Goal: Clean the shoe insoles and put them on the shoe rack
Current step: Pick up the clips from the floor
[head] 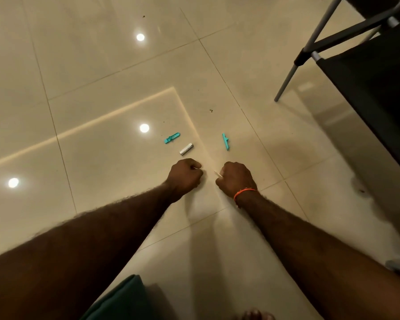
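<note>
Both hands hover low over the glossy beige floor with fingers curled into fists. My left hand (185, 175) shows a small pale bit at its fingertips. A thin pale piece (217, 173) sticks out of my right hand (234, 179), which wears an orange thread at the wrist. This piece is nearly the colour of the floor, so its full outline and what it is cannot be told. The shoe rack (367, 72), black fabric shelves on grey metal tubes, stands at the upper right, well away from both hands.
Two teal plastic pieces (172, 138) (225, 141) and a silver battery (186, 149) lie on the floor just beyond my hands. Dark crumbs dot the tiles. Green cloth (125, 299) and toes (256, 315) show at the bottom edge.
</note>
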